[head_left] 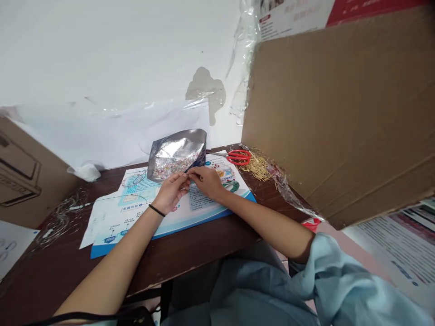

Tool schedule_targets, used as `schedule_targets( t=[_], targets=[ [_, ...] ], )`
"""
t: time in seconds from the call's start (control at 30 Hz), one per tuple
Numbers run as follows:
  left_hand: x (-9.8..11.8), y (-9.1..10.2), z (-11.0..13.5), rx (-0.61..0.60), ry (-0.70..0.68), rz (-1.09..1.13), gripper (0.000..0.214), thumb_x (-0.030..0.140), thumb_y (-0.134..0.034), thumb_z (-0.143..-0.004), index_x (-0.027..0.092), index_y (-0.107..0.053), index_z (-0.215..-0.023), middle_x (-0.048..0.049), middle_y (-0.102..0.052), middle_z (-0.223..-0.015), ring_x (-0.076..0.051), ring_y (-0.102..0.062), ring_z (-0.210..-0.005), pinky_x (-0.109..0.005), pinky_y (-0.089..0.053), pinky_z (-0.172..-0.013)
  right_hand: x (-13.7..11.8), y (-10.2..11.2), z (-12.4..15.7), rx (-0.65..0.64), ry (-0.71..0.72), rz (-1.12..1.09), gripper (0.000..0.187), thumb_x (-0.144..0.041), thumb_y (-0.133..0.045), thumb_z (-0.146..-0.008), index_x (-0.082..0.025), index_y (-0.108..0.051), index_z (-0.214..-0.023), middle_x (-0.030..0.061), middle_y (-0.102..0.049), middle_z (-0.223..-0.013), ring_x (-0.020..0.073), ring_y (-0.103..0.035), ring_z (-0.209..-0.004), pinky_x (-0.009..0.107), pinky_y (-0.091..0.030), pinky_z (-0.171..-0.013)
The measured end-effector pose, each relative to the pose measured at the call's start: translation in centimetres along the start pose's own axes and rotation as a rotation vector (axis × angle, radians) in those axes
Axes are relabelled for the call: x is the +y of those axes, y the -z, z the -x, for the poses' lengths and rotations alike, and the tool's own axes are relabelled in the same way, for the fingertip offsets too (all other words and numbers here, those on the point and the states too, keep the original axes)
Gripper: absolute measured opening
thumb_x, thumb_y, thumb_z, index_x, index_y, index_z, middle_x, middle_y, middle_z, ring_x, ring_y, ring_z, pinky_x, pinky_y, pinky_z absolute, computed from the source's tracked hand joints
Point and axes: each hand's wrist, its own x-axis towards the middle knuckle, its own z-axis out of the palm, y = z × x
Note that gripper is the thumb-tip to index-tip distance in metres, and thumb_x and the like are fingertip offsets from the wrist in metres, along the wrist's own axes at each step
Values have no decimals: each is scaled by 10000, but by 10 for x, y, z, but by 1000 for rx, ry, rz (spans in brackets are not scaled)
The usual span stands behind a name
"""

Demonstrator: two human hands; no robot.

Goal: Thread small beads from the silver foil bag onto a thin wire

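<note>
Fingertips [186, 175] of both hands press together in a tight pinch, the left hand [171, 192] and right hand [207, 182] meeting over a small item [189, 174] too tiny to make out, held just beside the corner of a crinkled silver foil pouch [176, 147]. The pouch slumps open on the far edge of a glossy blue-and-white leaflet [112, 226], its shiny film showing a heap of pink and white beads [171, 166], close enough for both hands to reach without stretching. The leaflet lies flat on a dark wooden table [190, 244]. A black band [157, 210] circles the left wrist. Red-handled scissors [239, 157] and a loose pile of thin gold pins [254, 167] sit off to the right, against a propped cardboard sheet [340, 113].
</note>
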Motion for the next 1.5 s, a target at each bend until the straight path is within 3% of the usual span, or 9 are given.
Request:
schedule_targets(
  t=[0.23, 0.47, 0.73, 1.27, 1.5],
  targets=[
    [1, -3, -4, 3, 39, 4, 164, 246, -714, -706, 142, -590, -731, 14, -575, -620, -65, -509, -559, -184, -409, -555, 1, 4, -2, -30, 51, -9, 168, -195, -517, -904, -227, -681, -916, 2, -712, -891, 131, -623, -810, 267, -454, -789],
    [-4, 0, -8, -27, 26, -1, 195, 220, -776, -648, 118, -631, -728, -13, -613, -655, -69, -528, -559, -193, -415, -549, 3, 8, 0, -38, 37, -32, 150, -207, -541, -876, -215, -691, -873, -13, -707, -827, 114, -590, -718, 242, -437, -722],
    [-8, 3, -8, -58, -2, -72, 248, 312, -783, -660, 120, -645, -734, -42, -640, -688, -85, -537, -563, -209, -419, -533, 2, 7, 5, 46, -25, -79, 165, -255, -547, -855, -203, -703, -842, -19, -689, -747, 112, -561, -657, 242, -426, -689],
    [-13, 7, -12, -81, -64, -136, 410, 409, -842, -557, 119, -672, -792, -35, -664, -672, -90, -543, -568, -229, -421, -568, 3, 6, 2, 16, -137, -177, 156, -275, -580, -825, -195, -714, -831, -20, -677, -702, 102, -548, -619, 230, -415, -636],
    [-11, 5, -9, -66, -58, -123, 358, 412, -819, -595, 121, -669, -741, -46, -664, -706, -98, -557, -611, -233, -440, -596, 2, 7, 2, 0, -84, -143, 132, -254, -595, -835, -192, -712, -839, -13, -692, -727, 103, -551, -638, 232, -412, -659]
  ],
)
